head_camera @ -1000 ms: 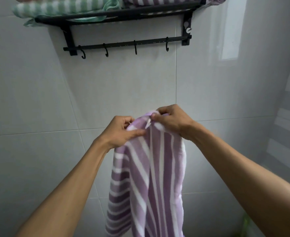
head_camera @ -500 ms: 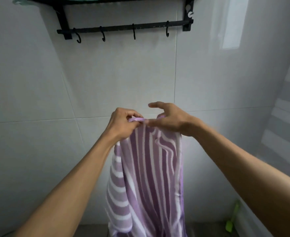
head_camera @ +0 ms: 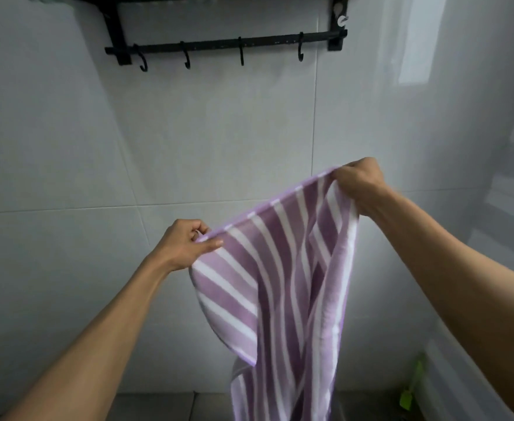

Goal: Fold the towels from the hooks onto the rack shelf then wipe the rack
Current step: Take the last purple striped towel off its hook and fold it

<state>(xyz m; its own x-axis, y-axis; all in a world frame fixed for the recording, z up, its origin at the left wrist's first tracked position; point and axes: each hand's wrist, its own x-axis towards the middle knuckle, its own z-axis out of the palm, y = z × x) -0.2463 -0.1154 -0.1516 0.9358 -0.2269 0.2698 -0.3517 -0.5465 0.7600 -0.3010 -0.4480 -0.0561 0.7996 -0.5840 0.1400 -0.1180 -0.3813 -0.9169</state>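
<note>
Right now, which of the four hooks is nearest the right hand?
The rightmost hook, beside the rack's right bracket. It hangs almost above the right hand pinching the towel; the others sit further left.

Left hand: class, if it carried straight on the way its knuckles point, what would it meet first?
Probably the tiled wall. The left hand, gripping the striped towel, points forward and slightly up; nothing shows between, though depth is unclear.

Single view, head-worn, wide-angle. Looks forward and slightly down at a tiled wall (head_camera: 67, 147), taken here as landmark. Camera stands close to it, facing it nearly square; the lines bow toward the frame edges. Black hook rack (head_camera: 225, 45) on the wall is cut by the top edge. Both forearms enter from the bottom corners, reaching toward the wall. A strip of floor shows at the wall's foot.
</note>
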